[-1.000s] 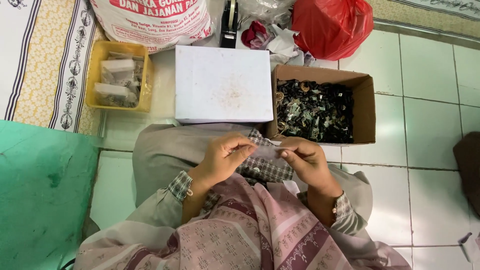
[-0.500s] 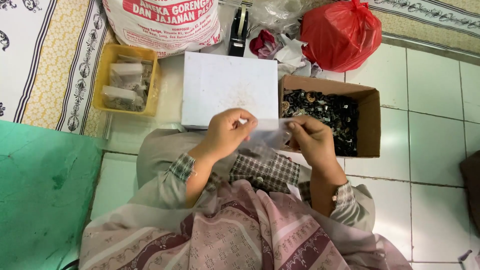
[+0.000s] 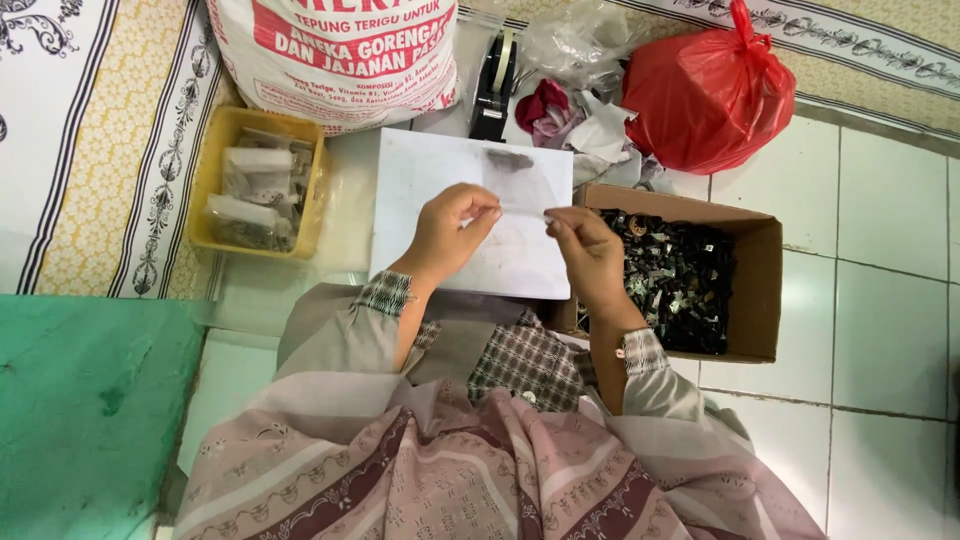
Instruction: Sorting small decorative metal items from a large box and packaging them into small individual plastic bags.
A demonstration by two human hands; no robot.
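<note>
A seated person's left hand [image 3: 447, 233] and right hand [image 3: 583, 247] are raised together over a white box lid [image 3: 440, 175], the fingers of each pinched shut on opposite ends of a small clear plastic bag [image 3: 522, 201], which is stretched flat between them. The bag is hard to make out against the white lid behind it; a dark smudge of contents sits just above the fingers, near the lid's far edge. Just right of the right hand's fingers stands an open cardboard box [image 3: 762, 290] heaped with small dark parts [image 3: 678, 280]. Well to the left of the left hand's fingers is a yellow tray [image 3: 213, 180] holding filled clear packets. Beyond the fingers, on the far side of the lid, are a black tape dispenser [image 3: 494, 88], a large white printed sack [image 3: 340, 55], crumpled plastic and a knotted red plastic bag [image 3: 708, 95]. Everything rests on a white tiled floor [image 3: 890, 210] edged by a patterned mat [image 3: 100, 130].
</note>
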